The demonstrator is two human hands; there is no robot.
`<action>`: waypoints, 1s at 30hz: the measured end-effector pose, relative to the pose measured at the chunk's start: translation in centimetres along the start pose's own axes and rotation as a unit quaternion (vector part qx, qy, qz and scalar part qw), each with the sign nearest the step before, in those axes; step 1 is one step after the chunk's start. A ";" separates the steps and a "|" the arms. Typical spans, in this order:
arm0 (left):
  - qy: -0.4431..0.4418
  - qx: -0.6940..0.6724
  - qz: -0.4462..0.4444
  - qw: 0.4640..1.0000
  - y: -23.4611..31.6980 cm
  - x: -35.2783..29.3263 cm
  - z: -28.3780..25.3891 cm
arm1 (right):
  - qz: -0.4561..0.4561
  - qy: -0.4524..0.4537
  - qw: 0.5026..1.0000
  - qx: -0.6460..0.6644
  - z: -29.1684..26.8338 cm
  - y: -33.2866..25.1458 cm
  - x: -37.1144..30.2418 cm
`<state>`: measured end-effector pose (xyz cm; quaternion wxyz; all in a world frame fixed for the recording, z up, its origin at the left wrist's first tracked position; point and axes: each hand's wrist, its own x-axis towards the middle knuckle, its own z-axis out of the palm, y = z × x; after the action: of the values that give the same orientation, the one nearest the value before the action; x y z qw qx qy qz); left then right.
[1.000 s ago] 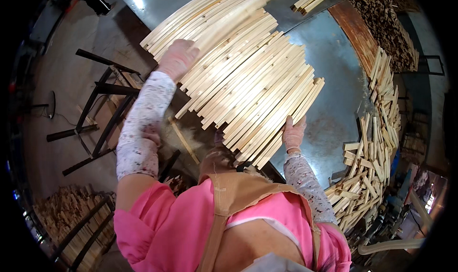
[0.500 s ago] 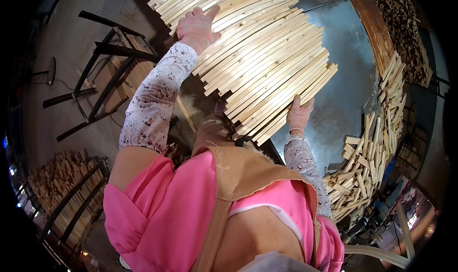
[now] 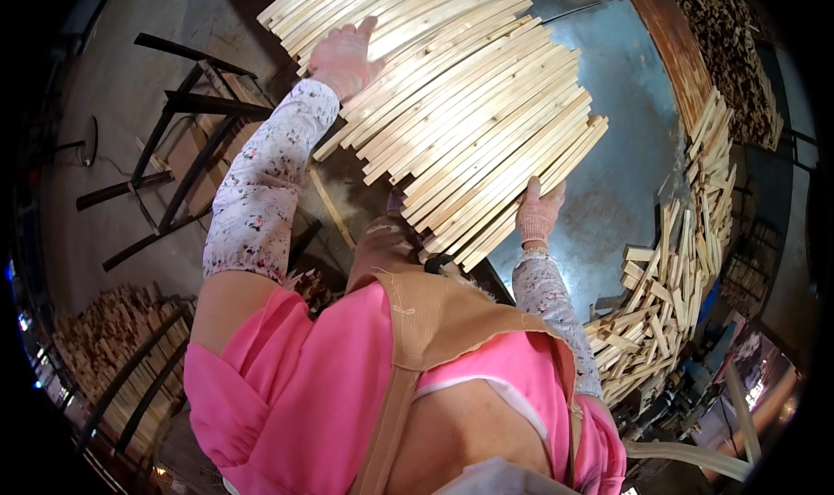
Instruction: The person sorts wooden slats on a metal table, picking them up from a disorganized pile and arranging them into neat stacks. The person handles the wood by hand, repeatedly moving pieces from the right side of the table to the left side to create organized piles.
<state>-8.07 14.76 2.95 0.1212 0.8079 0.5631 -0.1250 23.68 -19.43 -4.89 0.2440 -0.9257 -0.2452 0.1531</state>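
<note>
Many pale wooden strips point(image 3: 473, 117) lie side by side in a broad slanting layer, their ends uneven. Across the far left part of the layer rests my left hand point(image 3: 345, 59), in a pinkish glove, palm down with thumb and fingers apart. Just nearer than that hand, one or two strips jut out past the others at the left edge. My right hand point(image 3: 539, 213), gloved alike, touches the layer's near right side with thumb and fingertips apart; it does not wrap round any strip. The undersides of both hands are hidden.
The strips lie on a blue-grey metal table point(image 3: 617, 78) with a brown wooden border point(image 3: 673, 56). A loose heap of short strips point(image 3: 647, 321) is at right. Dark metal frames point(image 3: 187, 139) stand at left, above a stack of wood pieces point(image 3: 117, 347). More stacked wood point(image 3: 730, 52) is far right.
My left hand has shifted slightly left and nearer, and a strip end beside it now sticks out further left. The right hand stays against the near right side.
</note>
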 end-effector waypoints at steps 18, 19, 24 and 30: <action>0.271 -0.541 -0.295 0.740 7.5 -18.8 19.2 | -0.343 -0.023 0.934 -0.096 1.2 -15.4 17.5; 0.269 -0.511 -0.294 0.761 8.1 -18.3 19.0 | -0.381 -0.015 0.918 -0.105 2.5 -17.5 19.9; 0.137 -0.511 -0.308 0.791 8.9 -20.2 18.4 | -0.361 -0.051 0.915 -0.175 6.6 -23.6 28.9; 0.214 -0.575 -0.336 0.715 6.8 -17.4 20.9 | -0.326 -0.232 0.911 -0.095 8.2 -23.3 34.0</action>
<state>-8.88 -9.91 -10.42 0.3883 0.3452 0.7717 0.3669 39.84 19.41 -5.03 0.1271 -0.7515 -0.5967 0.2511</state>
